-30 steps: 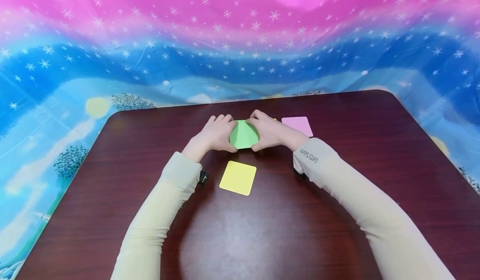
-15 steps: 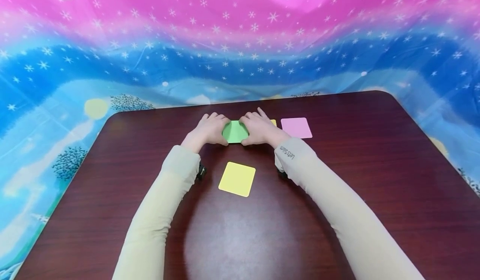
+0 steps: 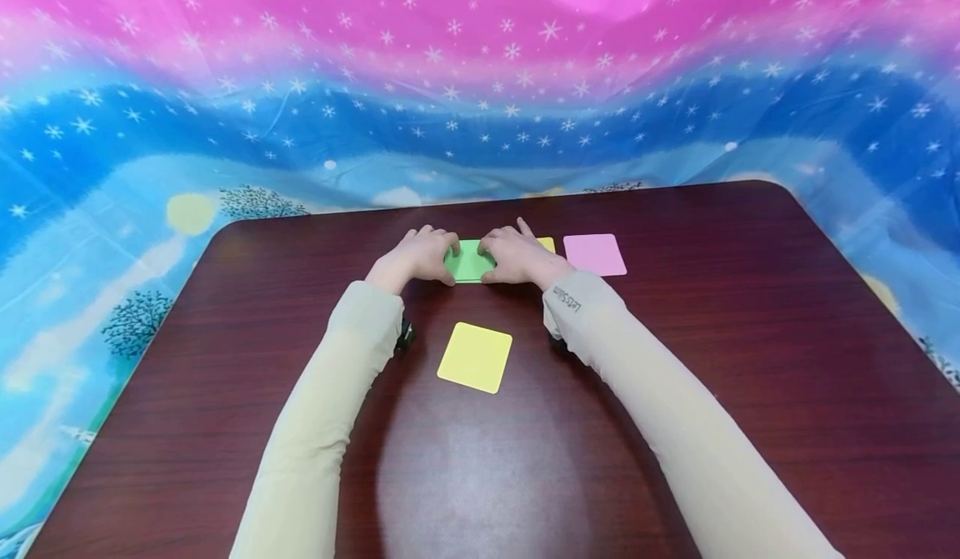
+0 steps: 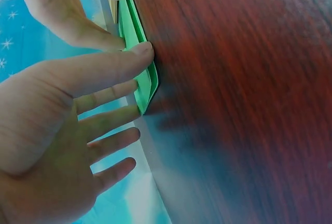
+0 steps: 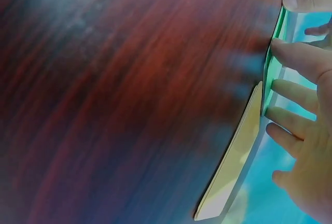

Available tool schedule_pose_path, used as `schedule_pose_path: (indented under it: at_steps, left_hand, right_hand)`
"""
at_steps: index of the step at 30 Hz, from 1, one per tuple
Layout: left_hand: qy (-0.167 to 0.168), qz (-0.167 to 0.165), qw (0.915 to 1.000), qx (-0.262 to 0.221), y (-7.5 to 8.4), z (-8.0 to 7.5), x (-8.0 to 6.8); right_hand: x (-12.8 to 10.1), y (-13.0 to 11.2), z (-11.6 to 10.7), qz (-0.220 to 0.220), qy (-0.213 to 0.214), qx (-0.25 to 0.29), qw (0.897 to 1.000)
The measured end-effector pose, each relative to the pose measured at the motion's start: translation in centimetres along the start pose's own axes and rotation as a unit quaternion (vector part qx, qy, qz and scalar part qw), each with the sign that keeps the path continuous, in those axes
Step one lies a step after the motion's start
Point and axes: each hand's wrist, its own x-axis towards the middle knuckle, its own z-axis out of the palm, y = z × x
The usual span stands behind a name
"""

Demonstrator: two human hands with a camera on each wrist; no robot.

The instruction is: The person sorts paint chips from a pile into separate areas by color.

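Note:
At the far middle of the table, my left hand (image 3: pixel 422 257) and right hand (image 3: pixel 519 256) hold a square green card (image 3: pixel 469 259) from its two sides. In the left wrist view the green shows as two layers, the upper one slightly bowed above the lower. The left thumb (image 4: pixel 119 68) presses the near edge while fingers reach the far side. On the other side, the right thumb (image 5: pixel 298 55) lies at the near edge too, with fingers behind. A yellow card (image 3: pixel 547 245) sits right beside the green, mostly hidden behind my right hand.
A single yellow card (image 3: pixel 476 357) lies nearer me, slightly turned. To the right of my right hand is a pink card (image 3: pixel 595 255). The dark wood table (image 3: pixel 735 292) ends just beyond the cards, where a patterned cloth (image 3: pixel 480 126) hangs.
Both hands have carried the green card a little left and away from me, down close over the table. In the last half second they have barely moved.

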Motion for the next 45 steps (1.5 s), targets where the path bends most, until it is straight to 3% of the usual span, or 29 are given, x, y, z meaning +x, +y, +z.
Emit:
schedule_pose_path:
  at_steps: [6, 14, 28, 36, 45]
  left_hand:
    - [-0.005, 0.005, 1.0, -0.006, 0.2, -0.2, -0.7]
    - [0.005, 0.021, 0.9997, 0.008, 0.6, -0.2, -2.5]
    - [0.001, 0.115, 0.9933, -0.011, 2.9, 0.8, -6.8]
    - [-0.027, 0.128, 0.9903, 0.047, 4.7, 1.9, -9.1]
    - [0.0, 0.122, 0.988, 0.095, 6.4, 3.1, -10.6]
  right_hand:
    - [-0.3, 0.2, 0.1, -0.002, 0.004, -0.002, 1.0]
    - [-1.8, 0.0, -0.1, -0.056, 0.015, -0.013, 0.998]
    - [-6.3, -1.2, 0.4, -0.099, 0.048, -0.01, 0.994]
    - [-9.3, -2.2, 1.0, -0.105, 0.023, -0.01, 0.994]
    - [-11.3, -3.8, 2.2, -0.107, -0.016, -0.035, 0.994]
